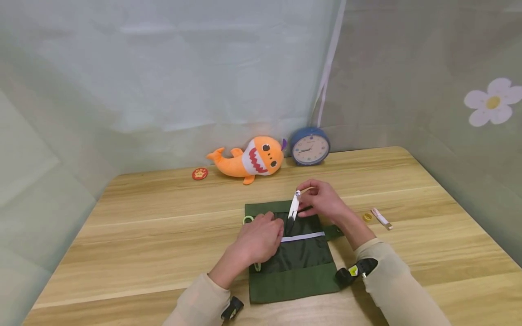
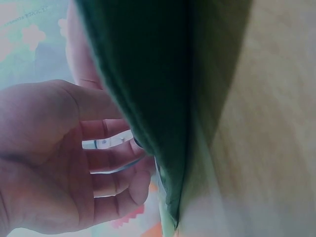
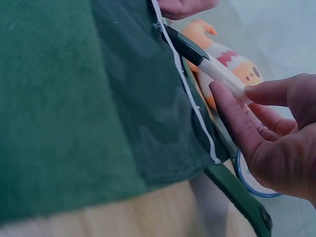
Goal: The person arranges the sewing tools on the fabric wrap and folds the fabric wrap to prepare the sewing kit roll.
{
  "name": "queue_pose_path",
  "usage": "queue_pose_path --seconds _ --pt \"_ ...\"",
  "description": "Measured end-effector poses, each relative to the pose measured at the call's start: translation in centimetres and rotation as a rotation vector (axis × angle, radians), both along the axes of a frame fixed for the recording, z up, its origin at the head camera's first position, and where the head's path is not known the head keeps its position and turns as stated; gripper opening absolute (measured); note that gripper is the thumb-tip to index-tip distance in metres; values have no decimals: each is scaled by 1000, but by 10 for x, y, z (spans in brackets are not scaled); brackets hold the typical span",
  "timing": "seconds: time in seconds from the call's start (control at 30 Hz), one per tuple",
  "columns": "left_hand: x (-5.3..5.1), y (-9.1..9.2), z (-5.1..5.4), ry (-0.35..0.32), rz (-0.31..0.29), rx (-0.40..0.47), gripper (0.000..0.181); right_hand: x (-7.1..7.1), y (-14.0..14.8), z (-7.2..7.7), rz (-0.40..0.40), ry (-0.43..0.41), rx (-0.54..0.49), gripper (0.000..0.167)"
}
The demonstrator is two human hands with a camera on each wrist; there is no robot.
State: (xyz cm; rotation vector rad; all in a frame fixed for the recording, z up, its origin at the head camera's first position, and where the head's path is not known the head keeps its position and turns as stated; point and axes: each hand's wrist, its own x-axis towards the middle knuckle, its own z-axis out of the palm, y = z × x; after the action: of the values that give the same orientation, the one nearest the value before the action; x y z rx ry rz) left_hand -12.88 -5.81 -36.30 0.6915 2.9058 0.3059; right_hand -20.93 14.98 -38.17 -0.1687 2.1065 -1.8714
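Note:
A dark green roll-up fabric pouch lies unfolded on the table. A white elastic band crosses its inner side. My left hand grips the pouch around the band's left end; its fingertips are partly hidden. My right hand pinches a slim white tool with a black end between thumb and fingers. In the right wrist view the tool's black end lies at the band, its tip hidden. A light green loop shows beside my left hand.
An orange shark plush and a blue alarm clock stand at the table's back. A round red badge lies left of the plush. To the right are a small yellow roll and a rolled pink-white tape measure.

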Motion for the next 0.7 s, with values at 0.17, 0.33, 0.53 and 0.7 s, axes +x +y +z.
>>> queue_pose_path --seconds 0.17,0.33,0.53,0.7 --pt "0 2 -1 11 11 -14 15 0 -2 -3 22 -3 13 37" --pt "-1 3 -3 15 16 -24 17 0 -5 -4 51 -6 48 37" --pt "-1 4 -3 22 16 -34 17 -1 -10 -3 85 -16 110 35" --pt "-1 4 -3 7 17 -39 17 0 -15 -3 142 -24 150 30"
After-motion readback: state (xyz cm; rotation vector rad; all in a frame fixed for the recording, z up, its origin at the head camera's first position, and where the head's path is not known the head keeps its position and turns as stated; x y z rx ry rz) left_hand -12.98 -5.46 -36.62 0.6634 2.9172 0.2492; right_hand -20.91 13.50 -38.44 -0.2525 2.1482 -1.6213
